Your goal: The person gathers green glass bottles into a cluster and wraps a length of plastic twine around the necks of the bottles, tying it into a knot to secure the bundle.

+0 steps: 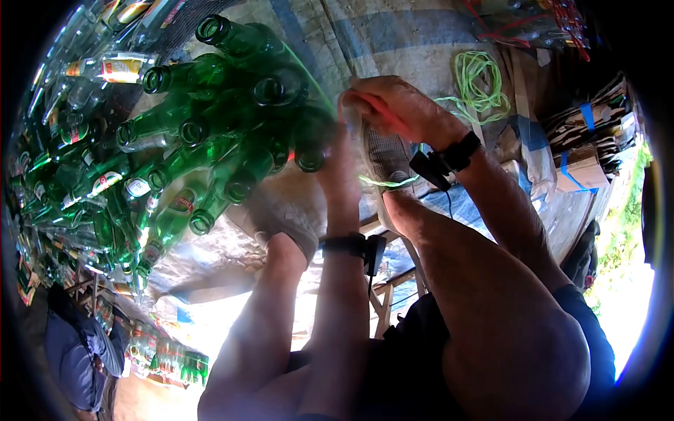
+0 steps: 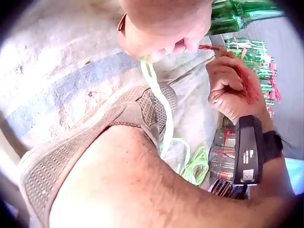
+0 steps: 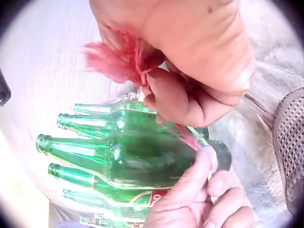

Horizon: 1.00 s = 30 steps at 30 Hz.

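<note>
A cluster of green glass bottles (image 1: 242, 105) lies bunched in front of the person's feet, necks facing left in the right wrist view. The right hand (image 1: 404, 109) grips a red string (image 3: 116, 59), its frayed end sticking out of the fist. Close beside the bottles, the left hand (image 3: 202, 194) pinches a pale green plastic strap (image 2: 164, 109) between thumb and fingers; in the head view this hand is blurred. Between the two hands, a stretch of red string runs alongside the strap. The strap hangs down past a shoe (image 2: 128, 107).
Loose green and clear bottles (image 1: 105, 182) pile up along the left. A tangle of pale green strap (image 1: 481, 88) lies on the sheet at the right. Bundled cardboard (image 1: 586, 126) stands farther right, with red strings (image 1: 562, 21) at the back. Both feet flank the work.
</note>
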Tool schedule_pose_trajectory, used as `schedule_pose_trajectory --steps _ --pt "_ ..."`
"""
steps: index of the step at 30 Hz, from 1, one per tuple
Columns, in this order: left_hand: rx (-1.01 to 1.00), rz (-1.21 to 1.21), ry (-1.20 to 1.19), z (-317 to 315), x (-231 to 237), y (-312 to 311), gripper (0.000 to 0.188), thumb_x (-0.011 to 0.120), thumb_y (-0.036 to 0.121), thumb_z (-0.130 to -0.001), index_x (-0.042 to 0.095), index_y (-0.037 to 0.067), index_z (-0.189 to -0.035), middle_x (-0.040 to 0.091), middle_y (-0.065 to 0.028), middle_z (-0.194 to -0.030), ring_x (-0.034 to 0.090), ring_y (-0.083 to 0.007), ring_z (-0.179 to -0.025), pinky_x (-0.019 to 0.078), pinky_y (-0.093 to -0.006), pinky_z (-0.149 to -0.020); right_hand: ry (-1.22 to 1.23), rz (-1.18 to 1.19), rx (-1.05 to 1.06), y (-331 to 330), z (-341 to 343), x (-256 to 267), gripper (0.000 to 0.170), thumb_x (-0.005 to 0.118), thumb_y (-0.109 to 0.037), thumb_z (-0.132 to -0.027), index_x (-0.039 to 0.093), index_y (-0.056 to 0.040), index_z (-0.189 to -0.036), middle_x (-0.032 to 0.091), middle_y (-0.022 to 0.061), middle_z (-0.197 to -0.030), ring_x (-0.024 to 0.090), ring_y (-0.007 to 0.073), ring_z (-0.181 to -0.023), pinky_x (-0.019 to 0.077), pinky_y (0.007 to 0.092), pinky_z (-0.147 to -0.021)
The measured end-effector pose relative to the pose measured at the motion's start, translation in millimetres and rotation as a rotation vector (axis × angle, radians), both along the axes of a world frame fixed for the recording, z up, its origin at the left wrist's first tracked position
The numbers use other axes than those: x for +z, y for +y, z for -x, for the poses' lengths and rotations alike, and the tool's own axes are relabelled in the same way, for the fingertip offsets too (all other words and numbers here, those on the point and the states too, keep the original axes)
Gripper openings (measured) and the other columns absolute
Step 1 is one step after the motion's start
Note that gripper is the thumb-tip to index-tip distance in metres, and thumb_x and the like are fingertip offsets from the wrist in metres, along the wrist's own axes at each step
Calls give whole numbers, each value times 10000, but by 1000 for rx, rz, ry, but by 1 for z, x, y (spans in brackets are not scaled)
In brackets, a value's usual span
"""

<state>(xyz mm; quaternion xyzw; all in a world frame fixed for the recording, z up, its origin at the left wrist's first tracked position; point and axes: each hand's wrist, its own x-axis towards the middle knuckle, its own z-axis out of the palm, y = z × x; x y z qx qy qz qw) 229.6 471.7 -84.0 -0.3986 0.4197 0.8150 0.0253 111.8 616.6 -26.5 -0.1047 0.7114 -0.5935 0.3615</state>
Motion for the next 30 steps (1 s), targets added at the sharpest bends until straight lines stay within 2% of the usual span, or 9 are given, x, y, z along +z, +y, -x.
schedule_pose_trajectory --steps 2,4,5,7,13,17,19,22,30 --pt "22 -66 -31 8 20 -1 166 841 243 -880 685 192 -907 531 121 -735 408 11 -564 235 -212 -487 124 51 -5 6 1 0 227 635 -46 -923 683 -21 -1144 724 112 -980 706 235 -859 571 348 -754" --pt "-8 -189 -143 14 34 -3 167 829 240 -882 671 195 -906 532 108 -720 374 -7 -524 223 -221 -474 -859 431 -471 11 -1 -6 263 539 -241 -1066 683 -32 -1135 507 -25 -798 408 51 -584 339 222 -526" --pt "-9 -190 -143 9 21 -4 167 829 240 -882 671 195 -906 532 108 -720 374 -7 -524 223 -221 -474 -858 430 -472 11 -5 -8 263 539 -241 -1066 683 -32 -1135 507 -25 -798 408 51 -584 339 222 -526" --pt "-93 -134 3 7 3 -5 167 822 242 -879 664 191 -897 523 96 -696 333 -31 -481 203 -240 -450 -155 145 -275 9 -15 -13 221 573 -217 -1052 703 -51 -1119 550 -29 -806 433 51 -578 369 227 -525" --pt "-8 -424 -167 12 13 -9 141 769 233 -916 641 180 -892 496 90 -676 325 -43 -460 200 -248 -428 -61 -69 27 -9 -20 -45 247 598 -31 -903 731 -74 -1106 691 42 -962 650 141 -765 536 294 -610" --pt "13 -490 -175 11 5 -10 123 739 222 -935 632 171 -901 491 91 -673 317 -42 -454 194 -248 -417 30 -14 -43 -22 -25 -37 289 598 -16 -877 748 -93 -1111 677 59 -950 643 157 -757 536 309 -619" --pt "18 -659 -135 14 1 -13 98 718 205 -941 633 165 -913 487 93 -658 306 -46 -444 191 -249 -409 -376 -134 -211 -25 -23 -32 281 602 -22 -871 756 -85 -1097 669 73 -953 650 187 -762 541 313 -628" --pt "45 -531 -217 16 9 -9 65 690 184 -947 639 162 -915 482 94 -644 298 -48 -437 192 -248 -407 -22 -93 -93 -17 -31 -48 293 594 -4 -878 753 -76 -1113 680 78 -993 660 198 -775 550 324 -631" --pt "76 -498 -357 20 8 -7 37 683 154 -912 656 167 -890 462 99 -622 278 -51 -423 181 -245 -408 -25 39 -153 -16 -35 -38 248 619 -24 -899 742 -65 -1111 683 95 -993 699 240 -846 580 330 -708"
